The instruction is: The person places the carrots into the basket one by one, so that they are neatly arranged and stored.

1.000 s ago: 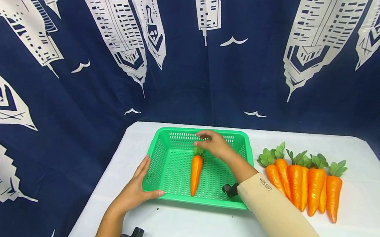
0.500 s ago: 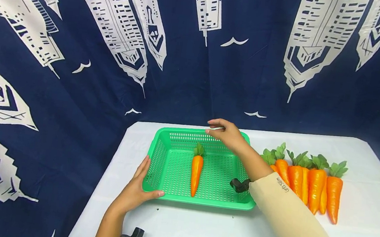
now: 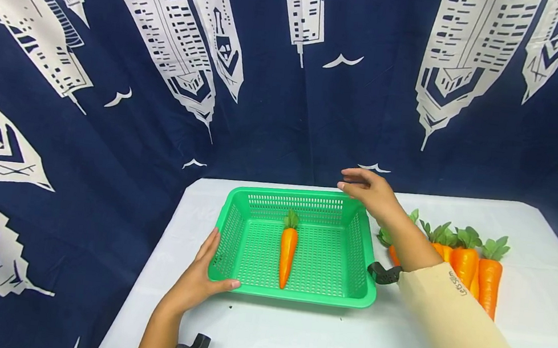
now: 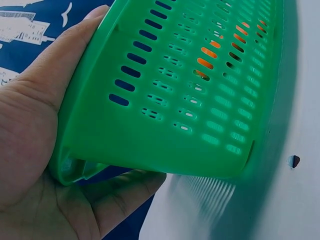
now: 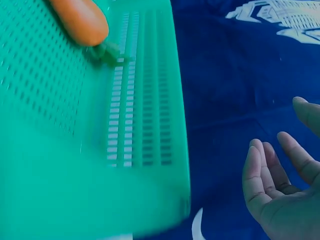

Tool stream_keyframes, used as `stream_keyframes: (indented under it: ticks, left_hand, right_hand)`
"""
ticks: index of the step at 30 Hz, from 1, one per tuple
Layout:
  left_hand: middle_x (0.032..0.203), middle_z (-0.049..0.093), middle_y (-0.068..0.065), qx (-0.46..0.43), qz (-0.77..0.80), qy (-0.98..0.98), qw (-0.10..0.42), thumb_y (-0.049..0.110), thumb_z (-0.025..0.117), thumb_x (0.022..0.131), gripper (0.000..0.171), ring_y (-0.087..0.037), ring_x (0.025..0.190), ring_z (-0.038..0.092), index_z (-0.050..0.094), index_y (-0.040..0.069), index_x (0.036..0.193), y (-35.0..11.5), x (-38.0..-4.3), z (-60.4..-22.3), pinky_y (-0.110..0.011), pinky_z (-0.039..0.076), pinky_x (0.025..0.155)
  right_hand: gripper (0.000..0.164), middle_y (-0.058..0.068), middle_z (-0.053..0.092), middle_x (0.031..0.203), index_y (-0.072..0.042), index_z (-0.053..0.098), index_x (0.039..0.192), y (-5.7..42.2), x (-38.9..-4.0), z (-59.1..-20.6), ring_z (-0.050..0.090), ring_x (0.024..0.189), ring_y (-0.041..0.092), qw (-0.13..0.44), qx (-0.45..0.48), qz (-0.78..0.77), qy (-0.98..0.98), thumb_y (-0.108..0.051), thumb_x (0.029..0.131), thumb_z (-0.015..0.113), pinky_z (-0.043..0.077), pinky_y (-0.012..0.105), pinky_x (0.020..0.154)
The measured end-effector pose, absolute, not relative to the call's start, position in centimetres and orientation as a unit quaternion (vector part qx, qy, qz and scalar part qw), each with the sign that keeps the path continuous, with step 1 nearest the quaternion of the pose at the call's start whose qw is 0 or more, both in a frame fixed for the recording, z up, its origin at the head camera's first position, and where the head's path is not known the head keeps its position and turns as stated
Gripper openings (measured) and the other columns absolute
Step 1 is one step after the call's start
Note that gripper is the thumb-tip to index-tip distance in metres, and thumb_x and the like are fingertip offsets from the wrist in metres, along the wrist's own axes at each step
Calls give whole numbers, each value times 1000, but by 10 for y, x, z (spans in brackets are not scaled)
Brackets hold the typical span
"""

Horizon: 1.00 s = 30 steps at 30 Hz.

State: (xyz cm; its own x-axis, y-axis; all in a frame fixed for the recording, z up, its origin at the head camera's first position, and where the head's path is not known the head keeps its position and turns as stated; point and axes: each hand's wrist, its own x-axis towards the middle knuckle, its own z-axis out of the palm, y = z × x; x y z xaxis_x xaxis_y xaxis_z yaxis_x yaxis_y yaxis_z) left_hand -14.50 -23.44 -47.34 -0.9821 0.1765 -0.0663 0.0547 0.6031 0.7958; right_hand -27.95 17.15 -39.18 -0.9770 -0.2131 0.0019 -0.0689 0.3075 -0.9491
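A green plastic basket with slotted walls stands on the white table. One orange carrot with green leaves lies inside it, leaves toward the back. My left hand rests around the basket's front left corner, thumb along the front rim and straight fingers along the left side; the left wrist view shows the hand touching the rim. My right hand hovers over the basket's back right corner, fingers slightly bent, holding nothing. In the right wrist view that hand is apart from the basket.
Several more leafy carrots lie side by side to the right of the basket, partly hidden by my right forearm. A dark blue cloth printed with white buildings hangs behind the table.
My right hand has moved from above the carrot's leaves to the right, past the basket's back right corner. The carrot stays in the basket. My left hand has not moved.
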Motion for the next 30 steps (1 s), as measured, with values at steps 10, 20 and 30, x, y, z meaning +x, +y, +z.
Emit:
stream_keyframes:
  ticks: [10, 20, 30]
  left_hand:
    - [172, -6, 9, 72, 439, 893, 69, 39, 89, 76, 123, -32, 159, 1, 6, 23, 164, -234, -144, -473, -65, 14, 123]
    - [172, -7, 8, 74, 436, 894, 68, 42, 89, 75, 125, -34, 159, 1, 4, 20, 164, -233, -143, -470, -65, 15, 123]
    - [172, -7, 8, 73, 439, 893, 67, 40, 89, 75, 124, -33, 159, 1, 5, 21, 164, -234, -143, -472, -66, 14, 122]
  right_hand:
    - [64, 17, 54, 147, -13, 48, 150, 211, -266, -398, 59, 123, 28, 32, -57, -550, 833, -46, 97, 65, 41, 56, 112]
    - [67, 18, 54, 148, -14, 46, 150, 236, -244, -419, 54, 132, 38, 24, -11, -523, 852, -52, 97, 62, 42, 59, 110]
    - [65, 23, 57, 142, -14, 46, 150, 252, -225, -446, 56, 129, 41, 29, 7, -503, 864, -49, 98, 62, 51, 45, 100]
